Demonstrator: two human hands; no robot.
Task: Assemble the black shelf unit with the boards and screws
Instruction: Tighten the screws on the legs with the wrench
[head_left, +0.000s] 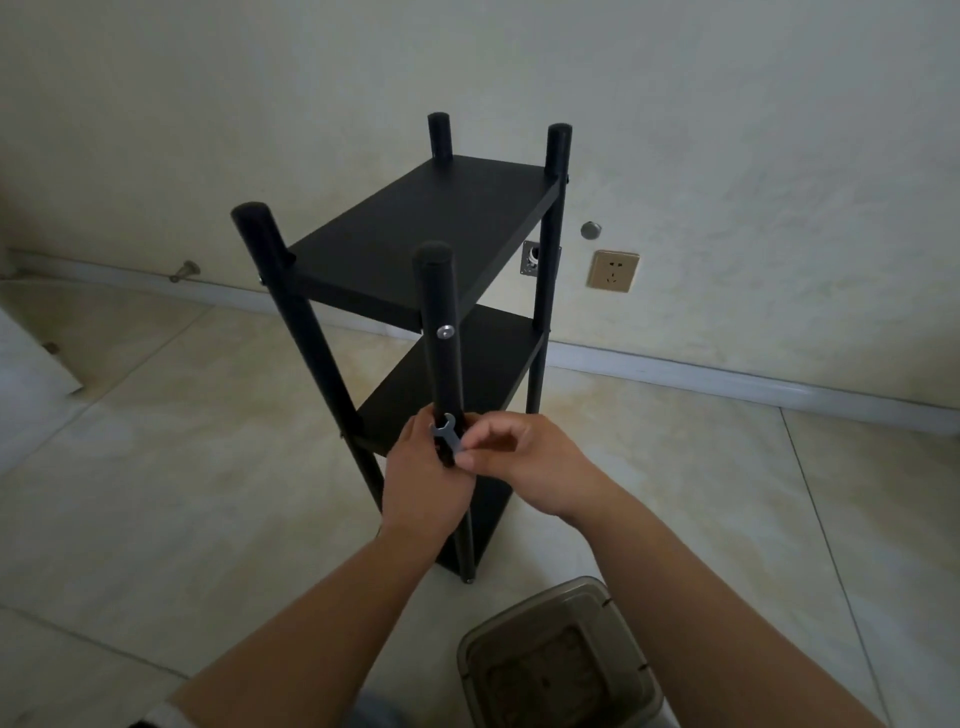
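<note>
The black shelf unit stands upright on the tiled floor with four round posts and stacked boards. A silver screw head shows on the near post at the top board's level. My left hand grips that near post at the height of the middle board. My right hand pinches a small flat silver wrench whose forked end sits against the post, just above my left thumb. The screw under the wrench is hidden.
A grey lidded bin stands on the floor close below my right forearm. The wall behind holds a beige socket, a small metal plate and a round cap. A white baseboard runs along the wall. A white object sits at left.
</note>
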